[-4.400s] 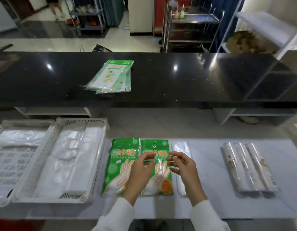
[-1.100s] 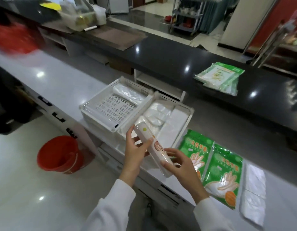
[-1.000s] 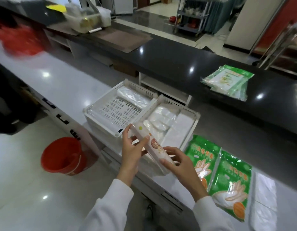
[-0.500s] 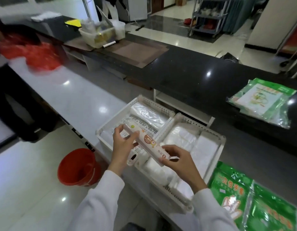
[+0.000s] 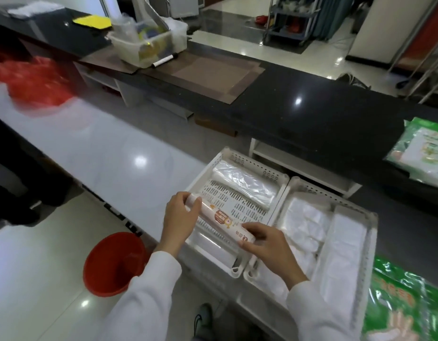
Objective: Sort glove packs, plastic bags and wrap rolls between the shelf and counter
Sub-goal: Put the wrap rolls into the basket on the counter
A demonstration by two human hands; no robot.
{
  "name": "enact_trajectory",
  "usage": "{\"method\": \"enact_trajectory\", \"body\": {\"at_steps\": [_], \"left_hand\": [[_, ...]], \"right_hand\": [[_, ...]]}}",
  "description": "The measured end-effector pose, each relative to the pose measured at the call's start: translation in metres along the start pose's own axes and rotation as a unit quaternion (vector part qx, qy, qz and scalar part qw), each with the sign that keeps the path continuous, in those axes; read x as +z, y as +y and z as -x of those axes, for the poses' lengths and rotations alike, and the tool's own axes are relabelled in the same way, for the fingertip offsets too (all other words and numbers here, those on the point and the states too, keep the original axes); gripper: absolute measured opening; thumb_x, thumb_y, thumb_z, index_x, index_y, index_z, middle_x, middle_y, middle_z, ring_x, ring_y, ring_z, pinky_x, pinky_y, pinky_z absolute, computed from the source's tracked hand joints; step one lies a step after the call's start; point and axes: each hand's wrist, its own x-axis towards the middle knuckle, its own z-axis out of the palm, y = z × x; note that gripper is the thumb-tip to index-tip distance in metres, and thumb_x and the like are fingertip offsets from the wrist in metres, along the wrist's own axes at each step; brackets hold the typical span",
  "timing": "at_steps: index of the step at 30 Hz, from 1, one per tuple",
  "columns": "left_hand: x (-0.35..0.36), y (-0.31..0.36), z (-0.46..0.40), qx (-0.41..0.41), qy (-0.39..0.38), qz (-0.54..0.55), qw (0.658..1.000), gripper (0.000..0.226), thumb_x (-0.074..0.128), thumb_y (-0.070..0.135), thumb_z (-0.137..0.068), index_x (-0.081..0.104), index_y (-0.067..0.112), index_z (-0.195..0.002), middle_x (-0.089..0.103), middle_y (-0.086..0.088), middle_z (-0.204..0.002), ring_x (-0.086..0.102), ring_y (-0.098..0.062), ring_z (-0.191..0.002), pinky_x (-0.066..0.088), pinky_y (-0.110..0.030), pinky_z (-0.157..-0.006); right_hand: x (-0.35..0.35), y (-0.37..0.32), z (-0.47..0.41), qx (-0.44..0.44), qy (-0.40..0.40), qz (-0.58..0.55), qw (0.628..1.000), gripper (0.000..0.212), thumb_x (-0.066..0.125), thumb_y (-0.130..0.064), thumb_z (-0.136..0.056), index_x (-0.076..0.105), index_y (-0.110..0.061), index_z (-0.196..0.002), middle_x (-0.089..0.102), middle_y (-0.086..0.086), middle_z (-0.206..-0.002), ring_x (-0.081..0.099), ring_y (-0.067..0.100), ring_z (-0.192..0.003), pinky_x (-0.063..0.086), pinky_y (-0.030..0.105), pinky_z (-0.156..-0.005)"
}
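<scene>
**Inspector:** White desk (image 5: 119,153) runs along the near side, with the black counter (image 5: 311,114) raised behind it. Two white slotted trays sit side by side at your station: the left tray (image 5: 237,200) and the right tray (image 5: 370,217). You hold the wrap roll (image 5: 220,219) low over the left tray. Account for the grip.

**Operator:** One hand at each end.

**Inspector:** Confirmed. Your left hand (image 5: 180,219) is curled round the far-left end, and your right hand (image 5: 264,243) pinches the near-right end from above and below. In my judgement you hold it by both ends to keep it level and set it down squarely. I cannot tell whether it touches the tray floor yet.

**Operator:** And its direction?

**Inspector:** The long axis is roughly horizontal and runs diagonally, from upper left by your left hand to lower right by your right. The printed label faces up. It lies at an angle to the clear plastic bags (image 5: 247,183) at the back of that tray, so you may need to turn it to match.

**Operator:** The rest?

**Inspector:** Folded bags (image 5: 304,222) fill the right tray. Green glove packs (image 5: 400,306) lie on the desk to your right, and another green stack (image 5: 424,151) sits on the counter. A red bucket (image 5: 114,262) stands on the floor below.
</scene>
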Motion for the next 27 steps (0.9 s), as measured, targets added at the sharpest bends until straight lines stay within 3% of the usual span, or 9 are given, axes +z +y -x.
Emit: {"method": "enact_trajectory", "body": {"at_steps": [2,4,8,11,13,18,21,23,27], "left_hand": [[-0.006,-0.009,-0.011,-0.002,-0.023,-0.035,0.999,0.016,0.061,0.039,-0.101,0.057,0.028,-0.112,0.06,0.012,-0.107,0.064,-0.009,-0.096,0.048,-0.007,-0.062],[-0.009,-0.017,-0.019,-0.011,-0.053,-0.074,0.996,0.017,0.058,0.034,-0.102,0.057,0.022,-0.114,0.062,0.003,-0.115,0.065,-0.016,-0.106,0.056,-0.013,-0.072],[-0.009,-0.025,-0.022,-0.014,-0.102,-0.11,0.989,0.025,0.057,0.033,-0.102,0.05,0.026,-0.125,0.058,0.0,-0.12,0.065,-0.022,-0.108,0.059,-0.019,-0.074],[-0.006,-0.028,-0.023,0.024,-0.11,-0.157,0.981,0.035,0.056,0.032,-0.104,0.046,0.027,-0.136,0.053,-0.004,-0.123,0.062,-0.022,-0.11,0.061,-0.035,-0.091],[-0.004,-0.028,-0.022,0.03,-0.115,-0.181,0.976,0.036,0.055,0.032,-0.104,0.045,0.026,-0.138,0.051,-0.005,-0.125,0.061,-0.024,-0.112,0.059,-0.043,-0.099],[-0.005,-0.033,-0.02,0.04,-0.155,-0.205,0.966,0.039,0.053,0.036,-0.105,0.043,0.032,-0.142,0.047,-0.003,-0.13,0.058,-0.024,-0.117,0.054,-0.045,-0.106],[-0.007,-0.037,-0.022,0.053,-0.161,-0.22,0.961,0.04,0.054,0.037,-0.105,0.045,0.034,-0.143,0.048,-0.003,-0.132,0.057,-0.023,-0.119,0.053,-0.044,-0.107],[-0.006,-0.041,-0.022,0.064,-0.157,-0.228,0.959,0.039,0.054,0.037,-0.105,0.046,0.035,-0.143,0.048,-0.003,-0.133,0.056,-0.022,-0.119,0.052,-0.043,-0.108],[-0.002,-0.045,-0.017,0.057,-0.132,-0.214,0.966,0.039,0.057,0.037,-0.103,0.046,0.037,-0.14,0.045,0.0,-0.13,0.052,-0.02,-0.116,0.051,-0.044,-0.109]], "right_hand": [[0.009,-0.001,-0.004,0.008,0.001,0.056,0.998,0.049,0.089,-0.038,-0.078,0.073,-0.035,-0.125,0.07,-0.029,-0.116,0.068,-0.009,-0.105,0.059,0.019,-0.091],[0.017,-0.003,-0.007,0.016,0.004,0.116,0.993,0.052,0.088,-0.042,-0.078,0.072,-0.036,-0.128,0.068,-0.031,-0.117,0.067,-0.011,-0.102,0.055,0.012,-0.09],[0.028,-0.011,-0.013,0.035,0.014,0.181,0.983,0.051,0.087,-0.042,-0.081,0.071,-0.036,-0.129,0.072,-0.021,-0.123,0.067,-0.002,-0.104,0.049,0.013,-0.093],[0.03,-0.015,-0.016,0.049,0.019,0.218,0.974,0.05,0.086,-0.039,-0.083,0.071,-0.037,-0.13,0.072,-0.019,-0.126,0.063,-0.004,-0.104,0.041,0.005,-0.089],[0.029,-0.017,-0.017,0.059,0.015,0.236,0.97,0.05,0.086,-0.036,-0.083,0.07,-0.035,-0.131,0.071,-0.017,-0.128,0.065,-0.001,-0.106,0.044,0.009,-0.094],[0.035,-0.017,-0.02,0.065,0.023,0.278,0.958,0.048,0.087,-0.03,-0.083,0.072,-0.032,-0.129,0.075,-0.008,-0.127,0.071,0.009,-0.109,0.05,0.019,-0.102],[0.041,-0.017,-0.021,0.078,0.022,0.304,0.949,0.043,0.081,-0.033,-0.089,0.071,-0.033,-0.131,0.072,-0.007,-0.132,0.067,0.019,-0.116,0.054,0.032,-0.107],[0.044,-0.015,-0.019,0.099,0.019,0.319,0.942,0.042,0.076,-0.036,-0.093,0.067,-0.037,-0.133,0.068,-0.008,-0.136,0.059,0.025,-0.121,0.051,0.036,-0.107],[0.049,-0.015,-0.016,0.109,0.017,0.344,0.932,0.038,0.07,-0.038,-0.097,0.063,-0.041,-0.135,0.066,-0.012,-0.135,0.044,0.026,-0.118,0.034,0.028,-0.094]]}}
